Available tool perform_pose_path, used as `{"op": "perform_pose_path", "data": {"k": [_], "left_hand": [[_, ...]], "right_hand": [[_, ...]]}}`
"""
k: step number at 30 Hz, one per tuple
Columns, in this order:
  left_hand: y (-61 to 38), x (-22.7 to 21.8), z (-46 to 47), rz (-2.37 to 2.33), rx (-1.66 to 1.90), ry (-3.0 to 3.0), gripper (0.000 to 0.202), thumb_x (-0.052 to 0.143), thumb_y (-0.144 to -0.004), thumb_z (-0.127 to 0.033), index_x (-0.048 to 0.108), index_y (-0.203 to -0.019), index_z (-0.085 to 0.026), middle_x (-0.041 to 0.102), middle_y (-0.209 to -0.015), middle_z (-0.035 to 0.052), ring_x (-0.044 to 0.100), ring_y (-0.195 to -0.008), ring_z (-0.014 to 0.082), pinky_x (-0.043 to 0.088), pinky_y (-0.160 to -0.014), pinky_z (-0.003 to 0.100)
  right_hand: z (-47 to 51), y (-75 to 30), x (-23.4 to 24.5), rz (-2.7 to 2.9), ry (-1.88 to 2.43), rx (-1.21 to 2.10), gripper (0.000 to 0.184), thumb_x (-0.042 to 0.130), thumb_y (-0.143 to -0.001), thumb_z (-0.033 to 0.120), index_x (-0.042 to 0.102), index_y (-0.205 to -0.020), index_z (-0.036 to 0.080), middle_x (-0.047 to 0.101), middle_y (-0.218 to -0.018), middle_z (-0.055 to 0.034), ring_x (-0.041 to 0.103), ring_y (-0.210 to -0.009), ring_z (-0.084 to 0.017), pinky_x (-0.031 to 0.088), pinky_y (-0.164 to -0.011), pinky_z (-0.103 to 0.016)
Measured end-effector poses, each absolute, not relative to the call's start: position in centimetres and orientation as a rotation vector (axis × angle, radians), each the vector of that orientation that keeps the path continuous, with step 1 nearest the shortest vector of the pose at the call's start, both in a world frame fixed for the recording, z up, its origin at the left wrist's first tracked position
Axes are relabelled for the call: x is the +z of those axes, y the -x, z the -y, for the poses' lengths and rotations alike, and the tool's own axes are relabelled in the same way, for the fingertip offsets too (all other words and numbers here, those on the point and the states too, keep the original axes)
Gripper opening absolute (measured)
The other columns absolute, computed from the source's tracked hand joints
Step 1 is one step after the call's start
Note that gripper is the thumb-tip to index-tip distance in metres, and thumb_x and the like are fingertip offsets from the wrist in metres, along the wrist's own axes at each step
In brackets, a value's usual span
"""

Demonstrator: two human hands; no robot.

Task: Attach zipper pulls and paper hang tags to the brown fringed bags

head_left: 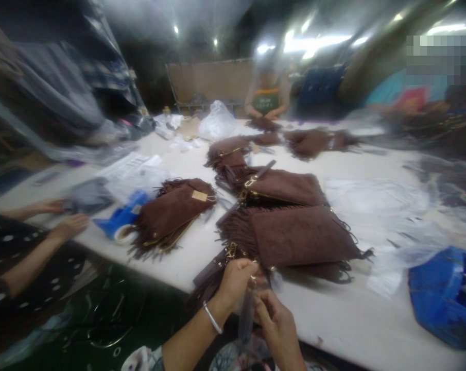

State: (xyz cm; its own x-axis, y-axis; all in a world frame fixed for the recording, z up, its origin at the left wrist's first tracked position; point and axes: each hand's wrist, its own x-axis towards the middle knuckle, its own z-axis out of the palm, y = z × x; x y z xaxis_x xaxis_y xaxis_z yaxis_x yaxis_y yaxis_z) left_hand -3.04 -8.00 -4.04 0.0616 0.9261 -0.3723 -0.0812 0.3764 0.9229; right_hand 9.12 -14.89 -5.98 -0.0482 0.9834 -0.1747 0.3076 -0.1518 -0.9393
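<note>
At the near table edge, my left hand [235, 283] is closed in a pinch at the gold-coloured metal clasp of a strap [246, 317]. The strap hangs down between my hands; its greyish surface looks wrapped in clear film. Just to the right, my right hand [275, 319] has its fingers pinched together against the strap's upper part. Right beyond my hands lies a dark brown fringed bag [306, 234], its gold hardware partly covered by my left fingers. Another brown bag with a gold zip [290, 186] rests behind it.
To the left lie a brown bag with a tag [174, 208] and a blue tape dispenser [122, 214]. A co-worker's hands [68, 224] are beside them. Clear plastic bags [379, 201] and a blue container [445, 296] are at right. Another person [267, 100] stands across the table.
</note>
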Motion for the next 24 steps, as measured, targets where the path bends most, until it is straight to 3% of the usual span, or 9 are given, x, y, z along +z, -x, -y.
{"op": "perform_pose_path", "data": {"k": [6,14,19,21,24], "left_hand": [[2.9,-3.8,7.7,-1.301,0.906,-0.842,0.038,0.064,-0.074,-0.050,0.060,-0.070,-0.012,0.064,-0.069,0.0061,0.062,-0.062,0.0181,0.038,-0.051,0.023],[4.8,-3.9,12.7,-0.997,0.845,-0.657,0.051,0.056,-0.083,-0.062,0.059,-0.101,-0.014,0.066,-0.086,0.0076,0.063,-0.071,0.0166,0.047,-0.065,0.026],[7.7,-4.2,15.4,-1.006,0.644,-0.680,0.047,0.057,-0.083,-0.057,0.060,-0.095,-0.012,0.065,-0.072,0.0064,0.055,-0.050,0.0102,0.036,-0.048,0.019],[8.8,-4.4,15.4,-1.063,0.650,-0.729,0.042,0.059,-0.083,-0.053,0.060,-0.091,-0.012,0.062,-0.069,0.0037,0.051,-0.047,0.0078,0.033,-0.047,0.018],[9.9,-4.6,14.9,-1.123,0.633,-0.863,0.038,0.060,-0.082,-0.051,0.059,-0.085,-0.013,0.058,-0.064,0.0002,0.047,-0.046,0.0070,0.034,-0.047,0.018]], "right_hand": [[14.4,-9.4,-5.7,1.435,1.523,1.174,0.028,0.052,-0.087,0.046,0.058,-0.075,0.022,0.054,-0.062,0.0024,0.052,-0.061,-0.017,0.036,-0.058,-0.024],[13.3,-9.6,-5.2,1.223,1.528,1.299,0.031,0.056,-0.083,0.051,0.062,-0.076,0.022,0.058,-0.065,0.0016,0.053,-0.063,-0.016,0.040,-0.059,-0.024],[13.1,-8.6,-5.7,1.026,1.484,1.478,0.037,0.066,-0.074,0.057,0.064,-0.072,0.020,0.053,-0.054,0.0033,0.045,-0.051,-0.012,0.035,-0.047,-0.022],[12.8,-8.2,-6.1,0.898,1.435,1.603,0.042,0.070,-0.068,0.059,0.066,-0.079,0.019,0.054,-0.053,0.0034,0.045,-0.048,-0.011,0.034,-0.044,-0.021],[12.1,-7.7,-6.5,0.701,1.360,1.652,0.051,0.074,-0.066,0.058,0.067,-0.096,0.017,0.068,-0.074,-0.0024,0.052,-0.055,-0.012,0.040,-0.045,-0.021]]}}
